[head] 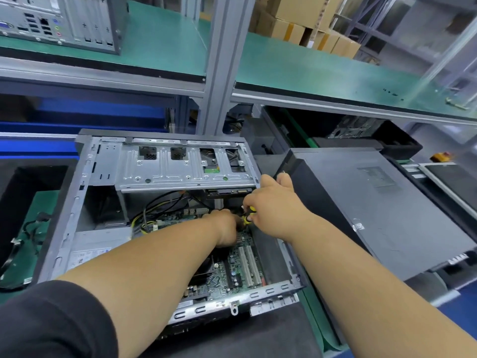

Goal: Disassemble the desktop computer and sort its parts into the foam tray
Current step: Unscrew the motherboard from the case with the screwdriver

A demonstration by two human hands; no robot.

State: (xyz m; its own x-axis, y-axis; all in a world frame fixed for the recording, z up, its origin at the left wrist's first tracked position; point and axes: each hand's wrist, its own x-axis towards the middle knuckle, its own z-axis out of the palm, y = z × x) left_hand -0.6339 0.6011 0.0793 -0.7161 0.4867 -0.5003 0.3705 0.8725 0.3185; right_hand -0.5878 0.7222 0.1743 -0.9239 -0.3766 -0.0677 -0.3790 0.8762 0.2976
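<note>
The open desktop case lies on its side in front of me, with its silver drive cage at the far side and the green motherboard below. My right hand grips a yellow and black screwdriver, its tip pointing down at the motherboard's far right corner. My left hand reaches inside beside that tip, fingers curled down on the board; what they touch is hidden. Yellow and black cables run from the power supply at the lower left.
A black foam tray with a loose cable sits left of the case. The removed grey side panel lies to the right. Another computer stands on the green upper shelf. Cardboard boxes are stacked behind.
</note>
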